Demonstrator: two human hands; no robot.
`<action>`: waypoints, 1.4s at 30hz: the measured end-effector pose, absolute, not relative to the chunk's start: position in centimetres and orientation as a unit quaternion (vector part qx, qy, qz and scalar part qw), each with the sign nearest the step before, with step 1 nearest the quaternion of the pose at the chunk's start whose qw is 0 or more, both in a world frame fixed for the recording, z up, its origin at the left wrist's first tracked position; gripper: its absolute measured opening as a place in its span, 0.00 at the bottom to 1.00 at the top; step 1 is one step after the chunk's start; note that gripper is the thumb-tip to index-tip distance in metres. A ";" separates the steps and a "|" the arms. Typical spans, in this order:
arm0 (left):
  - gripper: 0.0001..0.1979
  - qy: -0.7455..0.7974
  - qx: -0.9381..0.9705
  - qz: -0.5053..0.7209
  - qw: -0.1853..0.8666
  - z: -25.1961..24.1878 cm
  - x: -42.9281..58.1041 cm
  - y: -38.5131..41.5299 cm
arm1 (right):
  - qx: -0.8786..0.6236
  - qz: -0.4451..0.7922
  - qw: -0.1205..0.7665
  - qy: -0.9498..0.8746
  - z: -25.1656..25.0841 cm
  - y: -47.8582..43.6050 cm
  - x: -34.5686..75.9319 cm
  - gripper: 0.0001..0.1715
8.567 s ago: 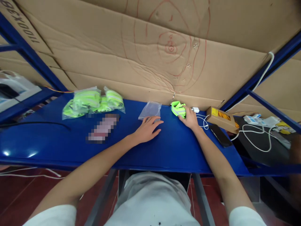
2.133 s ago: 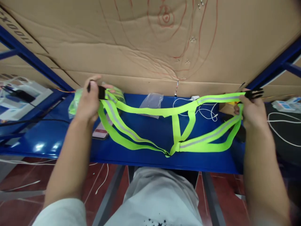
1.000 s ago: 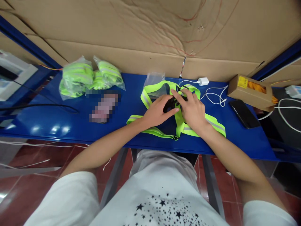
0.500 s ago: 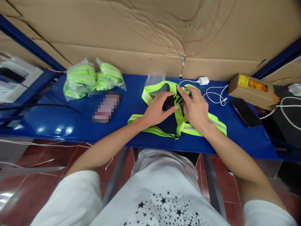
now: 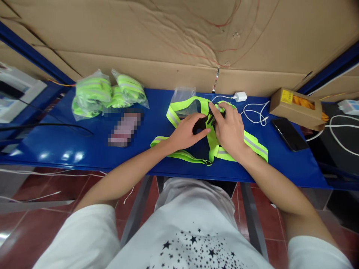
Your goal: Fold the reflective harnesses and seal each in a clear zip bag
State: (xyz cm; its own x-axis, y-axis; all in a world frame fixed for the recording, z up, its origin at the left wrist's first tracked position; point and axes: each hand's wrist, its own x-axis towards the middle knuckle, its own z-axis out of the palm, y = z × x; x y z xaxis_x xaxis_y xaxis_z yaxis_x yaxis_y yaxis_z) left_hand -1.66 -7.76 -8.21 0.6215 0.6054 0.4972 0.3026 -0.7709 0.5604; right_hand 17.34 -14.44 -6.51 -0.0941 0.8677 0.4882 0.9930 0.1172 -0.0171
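Observation:
A neon-yellow reflective vest (image 5: pixel 254 145), made of elastic straps with a silver stripe, lies spread and looped in front of me. My left hand (image 5: pixel 187 131) is curled round a black piece (image 5: pixel 198 124) at the middle of the vest, its thumb and fingers on either side. Whether that piece is a strap or a buckle I cannot make out. Beside it, my right hand (image 5: pixel 230 129) has its fingers bent over the straps and black fittings, with the index finger pointing to the left hand. Its palm hides what it grips.
Bagged yellow vests (image 5: pixel 94 91) are piled at the back left, near a blurred-out pinkish object (image 5: pixel 125 129). A clear plastic bag (image 5: pixel 183 93) lies behind the vest. Rightward are a white charger (image 5: pixel 240 96) with cable, a black phone (image 5: pixel 289 133) and a cardboard box (image 5: pixel 297 108).
The whole view has shifted slightly. My right fingers have moved a little over the fittings, close to my left hand. The vest keeps its place on the table.

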 end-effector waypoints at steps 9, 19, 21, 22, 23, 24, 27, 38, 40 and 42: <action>0.17 0.293 0.857 0.358 0.226 -8.2 -1.4 -8.0 | -0.629 -0.152 0.211 -0.733 -6.4 -14.5 17.1 0.35; 0.15 0.306 0.841 0.385 0.227 -7.5 -2.0 -7.6 | -0.563 -0.128 0.223 -0.785 -5.8 -14.4 17.6 0.33; 0.14 0.303 0.838 0.392 0.230 -7.4 -2.0 -7.6 | -0.567 -0.130 0.219 -0.784 -5.7 -14.5 17.6 0.33; 0.14 0.302 0.836 0.395 0.233 -7.4 -2.0 -7.6 | -0.570 -0.131 0.218 -0.781 -5.7 -14.5 17.5 0.33; 0.14 0.301 0.834 0.396 0.236 -7.4 -2.0 -7.6 | -0.574 -0.131 0.217 -0.779 -5.7 -14.6 17.4 0.32; 0.14 0.301 0.833 0.397 0.242 -7.4 -1.9 -7.5 | -0.577 -0.132 0.216 -0.776 -5.7 -14.6 17.3 0.32; 0.15 0.301 0.824 0.399 0.268 -7.4 -1.8 -7.5 | -0.588 -0.132 0.212 -0.769 -5.7 -14.6 17.1 0.31; 0.20 0.288 0.776 0.407 0.386 -8.1 -1.4 -6.8 | -0.580 -0.141 0.235 -0.767 -5.5 -14.7 17.3 0.28; 0.20 0.285 0.779 0.403 0.386 -8.1 -1.5 -6.6 | -0.573 -0.131 0.257 -0.767 -5.8 -14.5 17.5 0.29; 0.21 0.279 0.780 0.397 0.395 -8.0 -1.6 -6.6 | -0.568 -0.119 0.283 -0.764 -6.0 -14.3 17.6 0.30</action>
